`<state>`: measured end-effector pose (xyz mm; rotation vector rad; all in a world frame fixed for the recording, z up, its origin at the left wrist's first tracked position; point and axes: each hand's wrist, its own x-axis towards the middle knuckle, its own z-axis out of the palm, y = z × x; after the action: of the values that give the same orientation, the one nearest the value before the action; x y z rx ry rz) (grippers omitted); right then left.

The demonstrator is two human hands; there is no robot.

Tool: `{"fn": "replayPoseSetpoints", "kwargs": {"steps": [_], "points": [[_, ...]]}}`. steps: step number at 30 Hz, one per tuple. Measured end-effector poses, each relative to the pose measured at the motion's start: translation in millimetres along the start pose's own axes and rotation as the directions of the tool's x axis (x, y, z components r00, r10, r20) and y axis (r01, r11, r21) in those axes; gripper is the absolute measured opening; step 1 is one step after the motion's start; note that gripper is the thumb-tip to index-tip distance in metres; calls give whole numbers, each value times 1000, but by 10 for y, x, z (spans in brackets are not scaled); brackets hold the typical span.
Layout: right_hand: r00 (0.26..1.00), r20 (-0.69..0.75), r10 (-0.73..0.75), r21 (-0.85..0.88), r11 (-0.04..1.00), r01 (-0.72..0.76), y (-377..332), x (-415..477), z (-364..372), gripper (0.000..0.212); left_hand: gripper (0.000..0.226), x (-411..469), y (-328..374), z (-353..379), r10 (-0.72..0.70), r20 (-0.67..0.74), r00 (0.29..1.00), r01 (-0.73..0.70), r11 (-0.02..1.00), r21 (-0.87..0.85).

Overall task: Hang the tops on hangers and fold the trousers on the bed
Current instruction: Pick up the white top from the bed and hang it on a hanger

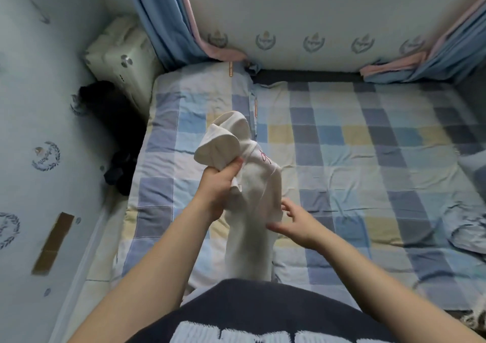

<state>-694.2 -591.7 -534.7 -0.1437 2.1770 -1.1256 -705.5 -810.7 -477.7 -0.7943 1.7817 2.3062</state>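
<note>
A white garment [249, 211] with a small red embroidered mark hangs bunched above the checked bed [355, 145]. My left hand [218, 185] grips it near the top, just below a rolled white end that sticks up. My right hand [294, 221] touches the fabric's right edge lower down, fingers loosely curved against it. The garment's lower end drops in front of my dark top and rests near the bed's front edge. No hanger is in view.
A cream pillow [123, 56] and dark clothes [115, 132] lie in the gap at the bed's left by the wall. Blue and pink curtains [168, 27] hang at the back. A grey-blue crumpled cloth [470, 224] lies at the right edge.
</note>
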Motion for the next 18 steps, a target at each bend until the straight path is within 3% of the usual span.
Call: {"fn": "replayPoseSetpoints", "kwargs": {"steps": [2, 5, 6, 9, 11, 13, 16, 18], "points": [[992, -123, 26, -54, 998, -33, 113, 47, -17, 12, 25, 10, 86, 87, -15, 41, 999, 16, 1000, -5], [980, -197, -13, -46, 999, 4, 65, 97, -113, 12, 28, 39, 186, 192, -18, 58, 998, 19, 1000, -23], [984, -178, -24, 16, 1000, 27, 26, 105, -137, 20, 28, 40, 213, 219, -27, 66, 997, 30, 999, -40], [995, -82, -51, 109, 992, 60, -139, 94, -151, 84, 32, 18, 280, 291, -113, 142, 983, 132, 982, -134], [991, -94, -90, 41, 995, 94, -249, 108, -97, 93, 37, -11, 336, 315, -204, 203, 958, 237, 959, -156], [975, -186, -125, -57, 992, 116, -291, 154, -9, 75, 41, -19, 399, 319, -259, 249, 933, 303, 940, -158], [927, -339, -160, -158, 981, 111, -286, 216, 32, 20, 42, -9, 506, 281, -240, 255, 937, 289, 942, -172], [905, -380, -192, -165, 977, 138, -249, 201, 14, 13, 43, -6, 559, 235, -205, 200, 958, 240, 955, -174]]}}
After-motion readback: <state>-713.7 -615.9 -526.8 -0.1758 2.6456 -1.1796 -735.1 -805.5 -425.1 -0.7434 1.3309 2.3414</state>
